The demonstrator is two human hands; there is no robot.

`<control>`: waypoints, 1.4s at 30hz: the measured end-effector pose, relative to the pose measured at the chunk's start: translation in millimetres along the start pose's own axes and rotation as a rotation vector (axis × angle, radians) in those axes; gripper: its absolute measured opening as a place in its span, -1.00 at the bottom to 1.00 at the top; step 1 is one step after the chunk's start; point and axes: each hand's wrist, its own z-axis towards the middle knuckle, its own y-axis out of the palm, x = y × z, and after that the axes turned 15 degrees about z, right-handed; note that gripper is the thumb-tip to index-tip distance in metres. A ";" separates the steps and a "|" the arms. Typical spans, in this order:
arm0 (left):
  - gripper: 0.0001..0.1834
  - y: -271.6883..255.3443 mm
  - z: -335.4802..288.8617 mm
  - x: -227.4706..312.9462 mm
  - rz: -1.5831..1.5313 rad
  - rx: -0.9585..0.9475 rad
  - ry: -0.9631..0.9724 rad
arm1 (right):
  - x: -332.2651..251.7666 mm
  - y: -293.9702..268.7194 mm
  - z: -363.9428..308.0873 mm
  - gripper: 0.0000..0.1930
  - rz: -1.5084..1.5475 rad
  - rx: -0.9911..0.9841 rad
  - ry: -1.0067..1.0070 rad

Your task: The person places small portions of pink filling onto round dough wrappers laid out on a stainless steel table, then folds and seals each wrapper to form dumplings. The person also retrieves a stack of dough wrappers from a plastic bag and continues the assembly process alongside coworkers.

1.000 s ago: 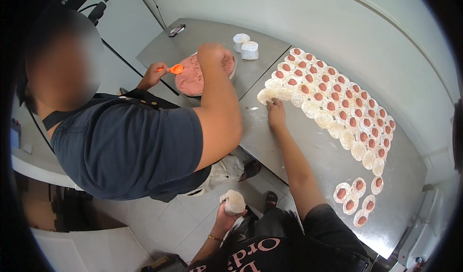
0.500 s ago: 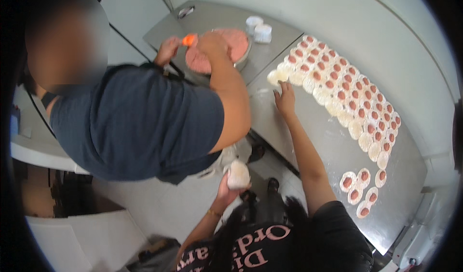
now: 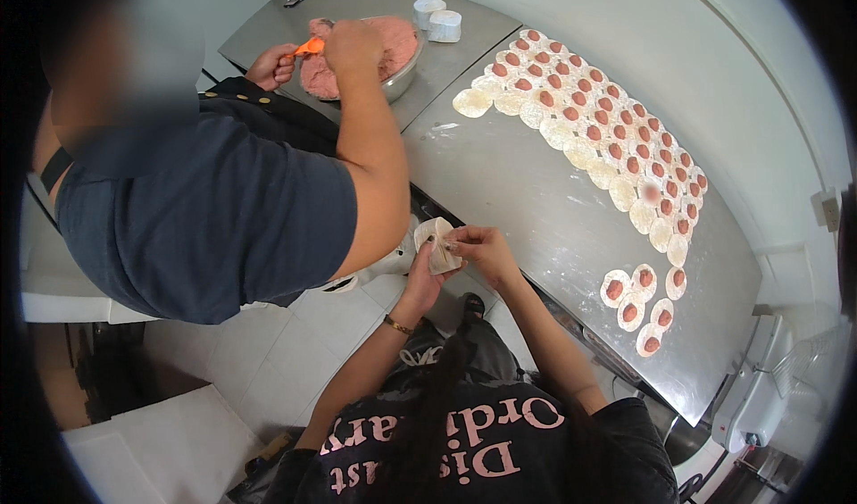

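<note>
A stack of round, pale dumpling wrappers [image 3: 430,231] rests in my left hand [image 3: 421,281], whose fingers are wrapped round it. With thumb and fingers pinched at the stack's right edge, my right hand [image 3: 483,249] grips a wrapper there. On the steel table [image 3: 464,169] lie several rows of overlapping wrappers [image 3: 555,134], most topped with a dab of pink minced filling [image 3: 594,133]. Bare wrappers form the near edge of these rows. A small separate group of filled wrappers [image 3: 629,311] lies toward the table's near right.
To my left, a co-worker in a dark shirt [image 3: 214,209] leans over a metal bowl [image 3: 406,77] of pink mince, holding an orange tool [image 3: 311,47]. Two white wrapped stacks [image 3: 445,26] stand behind the bowl. A white appliance [image 3: 750,388] is beside the table's right end.
My right hand has left the row of wrappers on the table and come back to the stack in my left hand. The view has shifted too.
</note>
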 end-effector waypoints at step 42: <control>-0.51 18.5 1.2 -13.7 0.071 0.085 -0.016 | 11.2 -46.9 -5.0 -0.77 0.274 0.093 0.138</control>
